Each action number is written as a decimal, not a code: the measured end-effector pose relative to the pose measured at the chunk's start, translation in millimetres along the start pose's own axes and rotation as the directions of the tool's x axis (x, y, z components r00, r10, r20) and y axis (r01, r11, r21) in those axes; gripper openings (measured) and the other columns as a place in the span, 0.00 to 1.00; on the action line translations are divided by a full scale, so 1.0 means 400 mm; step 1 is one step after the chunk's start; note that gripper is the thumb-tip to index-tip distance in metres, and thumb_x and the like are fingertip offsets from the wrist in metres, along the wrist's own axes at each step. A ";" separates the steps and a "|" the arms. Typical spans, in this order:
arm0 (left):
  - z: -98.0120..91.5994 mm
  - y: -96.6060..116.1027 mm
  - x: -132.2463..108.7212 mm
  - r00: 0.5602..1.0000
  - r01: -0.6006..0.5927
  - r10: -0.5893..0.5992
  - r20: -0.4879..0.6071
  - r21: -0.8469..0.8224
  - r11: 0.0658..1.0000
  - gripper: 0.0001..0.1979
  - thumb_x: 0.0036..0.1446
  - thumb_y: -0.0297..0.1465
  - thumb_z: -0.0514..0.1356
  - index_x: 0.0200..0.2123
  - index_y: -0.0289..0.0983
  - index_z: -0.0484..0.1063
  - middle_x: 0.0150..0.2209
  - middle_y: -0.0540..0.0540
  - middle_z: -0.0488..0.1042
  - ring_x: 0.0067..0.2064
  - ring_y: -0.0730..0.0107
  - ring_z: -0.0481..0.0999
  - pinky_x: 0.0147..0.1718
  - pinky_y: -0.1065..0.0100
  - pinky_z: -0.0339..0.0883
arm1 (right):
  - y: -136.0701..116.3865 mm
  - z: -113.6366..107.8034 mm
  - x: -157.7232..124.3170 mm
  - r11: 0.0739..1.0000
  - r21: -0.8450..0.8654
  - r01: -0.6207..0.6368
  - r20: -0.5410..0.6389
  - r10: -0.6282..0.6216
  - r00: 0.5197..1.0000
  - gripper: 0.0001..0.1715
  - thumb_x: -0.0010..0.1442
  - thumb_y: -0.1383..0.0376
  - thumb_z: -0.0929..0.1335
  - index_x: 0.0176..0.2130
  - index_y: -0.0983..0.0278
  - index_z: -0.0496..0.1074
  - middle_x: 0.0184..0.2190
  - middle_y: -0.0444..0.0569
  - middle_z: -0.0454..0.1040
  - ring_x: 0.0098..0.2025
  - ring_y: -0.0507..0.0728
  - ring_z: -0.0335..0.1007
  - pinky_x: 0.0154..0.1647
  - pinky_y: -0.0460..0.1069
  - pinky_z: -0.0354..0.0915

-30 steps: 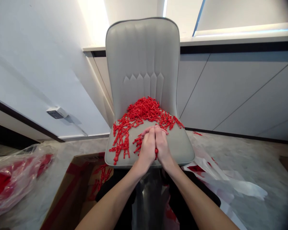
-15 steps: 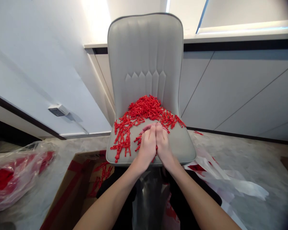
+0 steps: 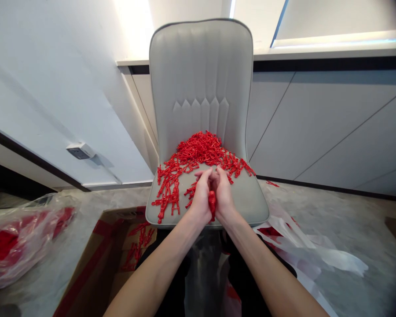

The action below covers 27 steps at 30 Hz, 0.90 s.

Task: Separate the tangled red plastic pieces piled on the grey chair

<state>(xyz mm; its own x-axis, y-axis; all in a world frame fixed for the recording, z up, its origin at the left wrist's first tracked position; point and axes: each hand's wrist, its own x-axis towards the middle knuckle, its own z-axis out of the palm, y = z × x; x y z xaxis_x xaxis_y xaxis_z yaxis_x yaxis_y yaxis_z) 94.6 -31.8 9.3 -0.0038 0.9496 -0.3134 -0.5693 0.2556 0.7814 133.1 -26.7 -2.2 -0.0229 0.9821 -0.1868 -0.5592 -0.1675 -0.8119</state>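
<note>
My left hand (image 3: 200, 199) and right hand (image 3: 225, 196) are positioned over the front part of the chair seat (image 3: 247, 204), cupped and facing each other. The fingers of both hands are curved inward; the gap between the palms is narrow. One red figure (image 3: 212, 204) is located between the heels of the palms, its rounded end directed away from me. I cannot tell whether it is gripped or only lies between them; the inside of the cupped fingers is hidden.

The main pile of red figures (image 3: 199, 147) is located at the rear of the seat, near the backrest (image 3: 201, 66). Loose figures extend from it along both sides of the seat; the left-hand group (image 3: 167, 196) reaches nearly to the front edge. A smaller group (image 3: 189, 193) lies just beside my left hand.

Below the seat, to the left, an open cardboard box (image 3: 86, 268) contains further red figures (image 3: 139, 246). A clear plastic bag (image 3: 49, 237) with red contents lies farther left.
</note>
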 end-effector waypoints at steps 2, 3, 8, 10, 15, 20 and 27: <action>-0.008 0.002 0.005 0.997 0.082 -0.081 0.009 -0.060 0.995 0.15 0.59 0.41 0.58 0.32 0.36 0.76 0.29 0.44 0.78 0.37 0.63 0.81 0.40 0.66 0.74 | 0.002 -0.007 0.006 0.999 0.022 -0.045 -0.001 0.045 0.999 0.33 0.61 0.43 0.59 0.33 0.64 0.80 0.26 0.49 0.78 0.36 0.59 0.76 0.39 0.51 0.71; -0.011 0.003 0.007 0.992 0.123 -0.121 0.022 -0.083 0.989 0.15 0.59 0.41 0.57 0.32 0.36 0.76 0.29 0.44 0.78 0.37 0.63 0.81 0.39 0.66 0.75 | 0.005 -0.011 0.010 0.998 0.027 -0.054 -0.012 0.054 0.998 0.34 0.61 0.43 0.59 0.33 0.64 0.80 0.26 0.50 0.78 0.35 0.59 0.76 0.38 0.52 0.71; -0.009 0.011 0.003 0.987 0.160 -0.160 0.002 -0.110 0.981 0.18 0.58 0.42 0.56 0.37 0.34 0.78 0.32 0.41 0.80 0.40 0.59 0.82 0.40 0.64 0.75 | 0.017 -0.027 0.026 0.999 0.025 -0.048 -0.011 0.049 0.999 0.34 0.61 0.42 0.58 0.34 0.64 0.79 0.27 0.52 0.79 0.34 0.61 0.75 0.36 0.53 0.72; -0.004 0.013 0.000 0.990 0.143 -0.143 0.009 -0.100 0.985 0.19 0.59 0.42 0.55 0.37 0.34 0.78 0.34 0.40 0.81 0.42 0.58 0.82 0.42 0.64 0.75 | 0.014 -0.026 0.026 0.999 0.011 -0.044 0.024 0.044 0.999 0.34 0.60 0.42 0.58 0.33 0.63 0.79 0.30 0.53 0.81 0.37 0.61 0.76 0.37 0.53 0.73; 0.010 0.010 -0.001 0.993 -0.098 0.097 -0.065 -0.008 0.995 0.17 0.61 0.40 0.54 0.40 0.36 0.78 0.46 0.41 0.80 0.51 0.60 0.78 0.47 0.65 0.72 | -0.011 -0.004 0.007 0.985 -0.028 0.168 -0.026 -0.169 0.985 0.29 0.62 0.47 0.59 0.40 0.61 0.79 0.45 0.50 0.81 0.51 0.59 0.74 0.50 0.51 0.69; 0.021 0.012 -0.021 0.893 -0.417 0.442 -0.084 0.216 0.883 0.16 0.62 0.38 0.52 0.34 0.37 0.77 0.42 0.43 0.81 0.46 0.64 0.78 0.42 0.67 0.70 | -0.014 -0.018 0.019 0.928 -0.109 0.357 -0.151 -0.371 0.916 0.24 0.63 0.51 0.60 0.48 0.57 0.75 0.52 0.48 0.76 0.55 0.57 0.71 0.50 0.51 0.67; 0.022 0.015 -0.031 0.921 -0.388 0.369 0.122 0.233 0.892 0.26 0.64 0.46 0.52 0.19 0.38 0.70 0.12 0.52 0.60 0.17 0.75 0.61 0.23 0.70 0.60 | 0.017 -0.051 0.063 0.972 0.035 0.231 -0.244 -0.215 0.946 0.19 0.60 0.50 0.61 0.35 0.60 0.72 0.31 0.47 0.75 0.34 0.55 0.74 0.35 0.49 0.69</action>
<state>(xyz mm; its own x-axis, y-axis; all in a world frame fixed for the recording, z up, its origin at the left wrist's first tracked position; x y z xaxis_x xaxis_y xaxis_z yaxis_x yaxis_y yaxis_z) 98.6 -40.6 22.5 -0.1129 0.9914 0.0655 -0.3150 -0.0982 0.9440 145.5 -4.7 -23.8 0.3007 0.9439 -0.1365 -0.5784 0.0667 -0.8130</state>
